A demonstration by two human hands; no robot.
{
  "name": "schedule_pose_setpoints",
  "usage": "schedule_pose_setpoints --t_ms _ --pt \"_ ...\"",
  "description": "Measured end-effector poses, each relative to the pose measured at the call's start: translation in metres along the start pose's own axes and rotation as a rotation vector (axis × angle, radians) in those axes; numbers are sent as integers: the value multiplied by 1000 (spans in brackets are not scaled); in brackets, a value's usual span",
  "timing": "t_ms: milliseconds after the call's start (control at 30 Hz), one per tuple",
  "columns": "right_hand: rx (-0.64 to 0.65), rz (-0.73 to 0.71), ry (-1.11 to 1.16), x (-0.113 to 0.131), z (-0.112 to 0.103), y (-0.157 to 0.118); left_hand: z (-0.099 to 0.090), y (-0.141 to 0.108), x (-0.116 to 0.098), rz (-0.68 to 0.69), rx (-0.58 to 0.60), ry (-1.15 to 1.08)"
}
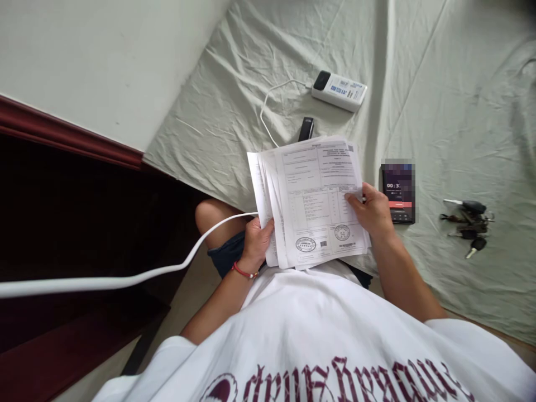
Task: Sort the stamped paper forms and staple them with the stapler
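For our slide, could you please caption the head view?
Both hands hold printed sheets above green fabric.

Red bracelet (244, 272), white shirt (310, 318)

Printed sheets (312, 206): small type mostly blurred; "FREE TRADE" faintly made out in the heading, "FORM" below it. Two oval stamps (305, 244) near the lower edge, lettering too small to be read. Phone (397, 195): "00:3" shown in white, remaining digits obscured. Power bank (340, 92): blue and dark markings, illegible. White shirt (310, 318): large maroon blackletter, wording not deciphered.
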State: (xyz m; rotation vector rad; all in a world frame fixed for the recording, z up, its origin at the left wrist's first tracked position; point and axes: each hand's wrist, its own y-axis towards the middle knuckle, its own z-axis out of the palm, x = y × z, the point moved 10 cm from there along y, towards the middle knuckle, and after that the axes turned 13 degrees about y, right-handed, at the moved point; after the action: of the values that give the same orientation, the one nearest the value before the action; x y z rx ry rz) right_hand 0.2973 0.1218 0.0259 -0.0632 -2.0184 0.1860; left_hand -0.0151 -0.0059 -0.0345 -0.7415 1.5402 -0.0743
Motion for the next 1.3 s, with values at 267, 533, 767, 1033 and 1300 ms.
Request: schedule_pose_setpoints --t_ms 267,533,767,1033,1300 --pt "-113 26 42 -8 -27 0 -1 0 -3 -4 -7 63" --pt "-162 96 462 -12 -44 -2 -1 1 -1 -10 -13 33" --pt "116 191 655 -5 3 -10 2 -2 -3 -32 -2 61" --pt "132 102 615 8 2 -8 1 -2 -10 10 -7 69" --pt "78 63 658 11 1 -6 4 -2 -9 -18 23 51"
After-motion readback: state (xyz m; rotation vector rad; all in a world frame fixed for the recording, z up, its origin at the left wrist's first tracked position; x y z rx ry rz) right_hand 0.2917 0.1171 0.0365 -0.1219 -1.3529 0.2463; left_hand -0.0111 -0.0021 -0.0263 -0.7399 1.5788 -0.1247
